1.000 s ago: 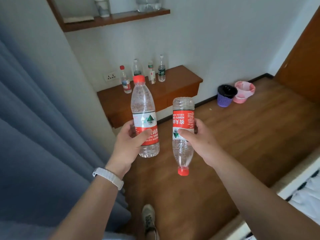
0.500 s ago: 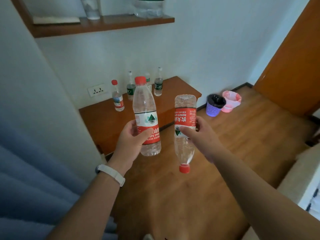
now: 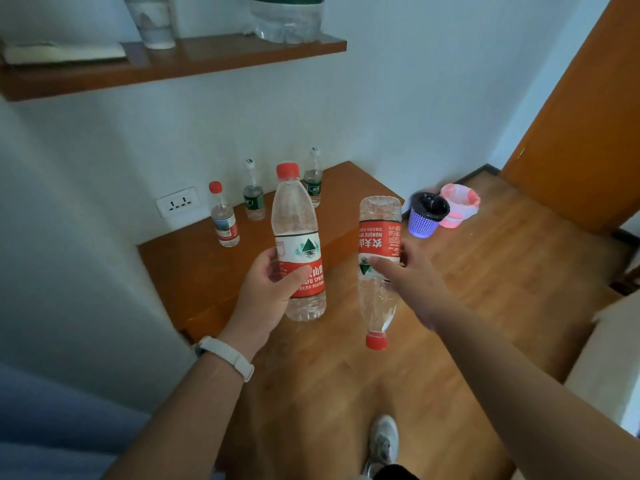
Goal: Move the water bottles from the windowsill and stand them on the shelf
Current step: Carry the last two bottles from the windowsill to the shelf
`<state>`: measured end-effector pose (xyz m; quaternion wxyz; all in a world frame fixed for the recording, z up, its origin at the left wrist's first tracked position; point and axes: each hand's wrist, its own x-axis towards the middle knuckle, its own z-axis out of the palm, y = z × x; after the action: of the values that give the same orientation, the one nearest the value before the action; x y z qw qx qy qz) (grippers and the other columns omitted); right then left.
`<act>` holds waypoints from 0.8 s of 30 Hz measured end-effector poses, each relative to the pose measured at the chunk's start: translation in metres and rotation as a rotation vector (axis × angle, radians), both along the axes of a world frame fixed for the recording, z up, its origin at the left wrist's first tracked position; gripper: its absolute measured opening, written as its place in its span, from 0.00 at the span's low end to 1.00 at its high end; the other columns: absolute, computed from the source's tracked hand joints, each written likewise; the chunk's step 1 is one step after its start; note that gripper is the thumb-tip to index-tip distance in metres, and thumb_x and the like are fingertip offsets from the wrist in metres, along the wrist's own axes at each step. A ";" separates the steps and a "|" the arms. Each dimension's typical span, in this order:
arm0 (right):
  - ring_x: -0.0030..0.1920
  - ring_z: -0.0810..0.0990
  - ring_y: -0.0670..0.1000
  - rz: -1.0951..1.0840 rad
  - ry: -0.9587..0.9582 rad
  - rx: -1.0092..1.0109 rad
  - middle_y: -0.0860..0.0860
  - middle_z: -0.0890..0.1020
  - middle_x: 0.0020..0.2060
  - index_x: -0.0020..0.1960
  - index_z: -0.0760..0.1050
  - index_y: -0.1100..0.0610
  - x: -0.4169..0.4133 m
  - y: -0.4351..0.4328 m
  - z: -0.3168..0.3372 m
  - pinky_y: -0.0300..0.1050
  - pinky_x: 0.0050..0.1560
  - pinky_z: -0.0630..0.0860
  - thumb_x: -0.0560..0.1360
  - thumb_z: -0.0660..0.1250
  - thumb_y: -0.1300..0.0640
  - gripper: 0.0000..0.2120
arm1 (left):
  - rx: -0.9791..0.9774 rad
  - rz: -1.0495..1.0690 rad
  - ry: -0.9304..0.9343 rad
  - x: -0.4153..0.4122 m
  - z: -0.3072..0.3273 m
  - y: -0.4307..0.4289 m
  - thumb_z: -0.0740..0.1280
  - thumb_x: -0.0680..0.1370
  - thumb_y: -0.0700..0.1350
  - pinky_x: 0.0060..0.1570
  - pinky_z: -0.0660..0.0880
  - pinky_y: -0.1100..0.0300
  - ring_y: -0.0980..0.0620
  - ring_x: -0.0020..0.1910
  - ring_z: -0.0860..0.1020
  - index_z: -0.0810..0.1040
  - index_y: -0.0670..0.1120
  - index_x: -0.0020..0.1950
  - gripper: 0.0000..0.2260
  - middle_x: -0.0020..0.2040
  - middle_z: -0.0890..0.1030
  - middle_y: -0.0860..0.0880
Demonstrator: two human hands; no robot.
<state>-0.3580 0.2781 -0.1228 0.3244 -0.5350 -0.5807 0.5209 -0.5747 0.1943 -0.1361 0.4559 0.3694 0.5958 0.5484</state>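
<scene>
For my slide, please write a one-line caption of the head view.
Left hand holds an upright bottle, right hand an inverted bottle, approaching the wooden shelf.

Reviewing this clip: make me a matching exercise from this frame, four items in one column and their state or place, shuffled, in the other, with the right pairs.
Items:
1. bottle in the left hand
2. bottle in the right hand
3. purple bin
4. small red-capped bottle

States or places:
A. on the floor beside the pink bin
B. held cap down
C. standing on the low wooden shelf near the wall socket
D. held upright, cap up

Pairs: 1-D, 2-B, 3-A, 4-C
</scene>
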 end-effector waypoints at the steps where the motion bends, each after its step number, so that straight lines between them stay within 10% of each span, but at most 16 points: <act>1: 0.53 0.83 0.52 0.004 0.011 -0.012 0.50 0.81 0.55 0.68 0.69 0.50 0.000 0.009 -0.005 0.59 0.58 0.79 0.73 0.74 0.49 0.26 | -0.004 0.004 0.008 0.000 -0.002 0.007 0.73 0.75 0.50 0.51 0.79 0.61 0.54 0.58 0.80 0.71 0.56 0.67 0.22 0.60 0.80 0.56; 24: 0.50 0.85 0.51 0.009 0.232 -0.183 0.52 0.83 0.52 0.60 0.72 0.50 0.138 0.312 -0.030 0.54 0.56 0.80 0.73 0.73 0.51 0.18 | 0.099 0.087 0.282 0.144 0.019 0.322 0.75 0.75 0.47 0.55 0.80 0.57 0.55 0.60 0.79 0.71 0.55 0.70 0.25 0.63 0.79 0.56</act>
<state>-0.2198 0.5897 -0.1524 0.3368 -0.4959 -0.4917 0.6315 -0.4311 0.5162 -0.1168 0.3250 0.4385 0.6415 0.5390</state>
